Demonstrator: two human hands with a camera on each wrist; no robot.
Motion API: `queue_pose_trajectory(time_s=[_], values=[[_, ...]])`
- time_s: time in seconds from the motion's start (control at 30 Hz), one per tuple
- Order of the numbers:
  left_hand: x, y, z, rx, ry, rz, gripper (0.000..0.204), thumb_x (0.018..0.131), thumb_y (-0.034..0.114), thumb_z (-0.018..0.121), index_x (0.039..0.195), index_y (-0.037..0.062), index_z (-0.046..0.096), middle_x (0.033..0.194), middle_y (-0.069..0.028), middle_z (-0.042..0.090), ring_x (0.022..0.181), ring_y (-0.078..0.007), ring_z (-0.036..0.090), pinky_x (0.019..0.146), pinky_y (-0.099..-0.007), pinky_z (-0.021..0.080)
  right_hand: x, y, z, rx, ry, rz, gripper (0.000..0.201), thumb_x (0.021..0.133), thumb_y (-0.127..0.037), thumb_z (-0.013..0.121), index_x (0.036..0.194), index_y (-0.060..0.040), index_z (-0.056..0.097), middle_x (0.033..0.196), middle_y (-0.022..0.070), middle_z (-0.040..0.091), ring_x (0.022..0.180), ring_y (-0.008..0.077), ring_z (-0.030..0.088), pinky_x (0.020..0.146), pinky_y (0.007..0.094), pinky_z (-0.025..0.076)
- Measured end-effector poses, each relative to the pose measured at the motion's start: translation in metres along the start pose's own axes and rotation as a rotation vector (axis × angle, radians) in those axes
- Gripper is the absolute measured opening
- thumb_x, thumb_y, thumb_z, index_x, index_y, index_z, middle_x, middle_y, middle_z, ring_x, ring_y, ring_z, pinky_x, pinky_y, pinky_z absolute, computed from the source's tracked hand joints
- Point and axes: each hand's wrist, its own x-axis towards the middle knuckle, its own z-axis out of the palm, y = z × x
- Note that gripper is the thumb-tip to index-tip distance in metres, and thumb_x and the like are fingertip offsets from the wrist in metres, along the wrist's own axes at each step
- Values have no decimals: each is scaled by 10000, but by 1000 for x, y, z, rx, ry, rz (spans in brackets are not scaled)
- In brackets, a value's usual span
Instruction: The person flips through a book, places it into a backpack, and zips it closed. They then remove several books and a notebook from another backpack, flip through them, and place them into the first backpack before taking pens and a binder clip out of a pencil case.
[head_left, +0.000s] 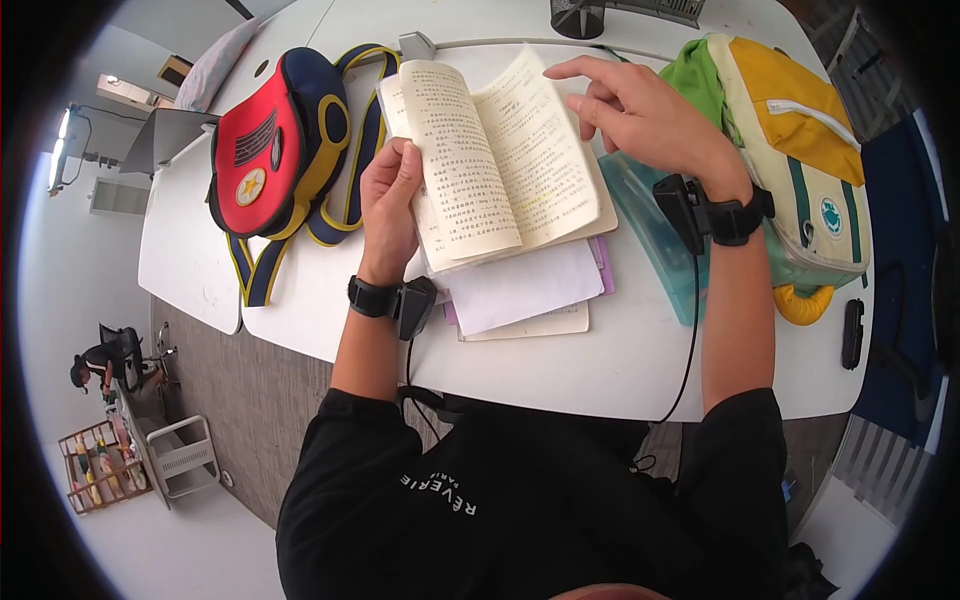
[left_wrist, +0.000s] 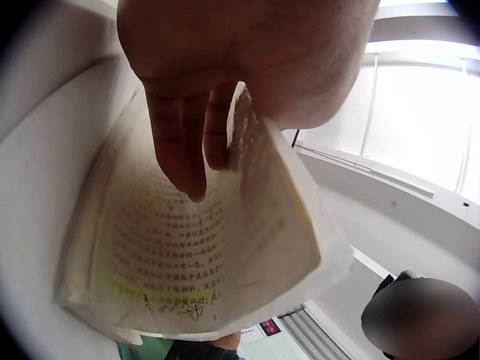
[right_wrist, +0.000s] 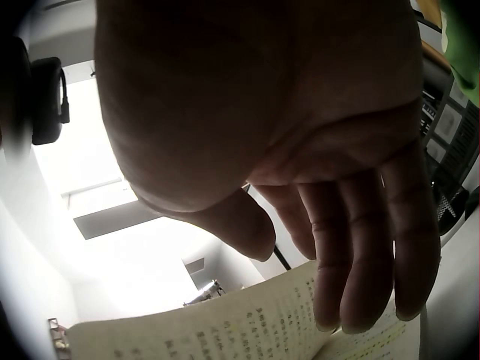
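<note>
An open book [head_left: 470, 170] with printed pages, some lines highlighted in yellow, is held up over the table. My left hand [head_left: 388, 210] grips its left edge, thumb on the page face and fingers behind the cover. Several of those fingers [left_wrist: 176, 142] show against the printed side in the left wrist view. My right hand [head_left: 640, 110] is at the top right of the book, index finger stretched out by the upper corner of the lifted right-hand page. In the right wrist view its fingers [right_wrist: 367, 255] hang fairly straight over the page, thumb apart from them.
Below the book lie white paper [head_left: 520, 295] and a purple-edged booklet. A teal case [head_left: 655, 235] and a yellow, cream and green backpack [head_left: 790, 130] stand right; a red and navy backpack [head_left: 262, 150] stands left. A black mesh holder [head_left: 577, 18] is at the back.
</note>
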Motion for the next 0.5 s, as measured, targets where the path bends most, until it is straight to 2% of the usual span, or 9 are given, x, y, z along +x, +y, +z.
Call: queue_pose_trajectory(time_s=[0.1, 0.5], values=[[0, 0, -1, -9, -12, -1, 245, 1070, 219, 495, 983, 20, 610, 931, -30, 680, 791, -56, 618, 730, -218, 513, 0, 0, -3, -29, -41, 38, 342, 995, -173, 535, 1321, -85, 589, 687, 21, 613, 580, 86, 571, 556, 243, 469], [0, 0, -2, -10, -14, 9, 231, 1066, 208, 502, 964, 25, 599, 912, -19, 663, 777, -47, 599, 715, -209, 498, 0, 1, -3, -20, -33, 0, 338, 983, -174, 550, 1303, -78, 604, 688, 20, 610, 573, 84, 541, 544, 243, 441]])
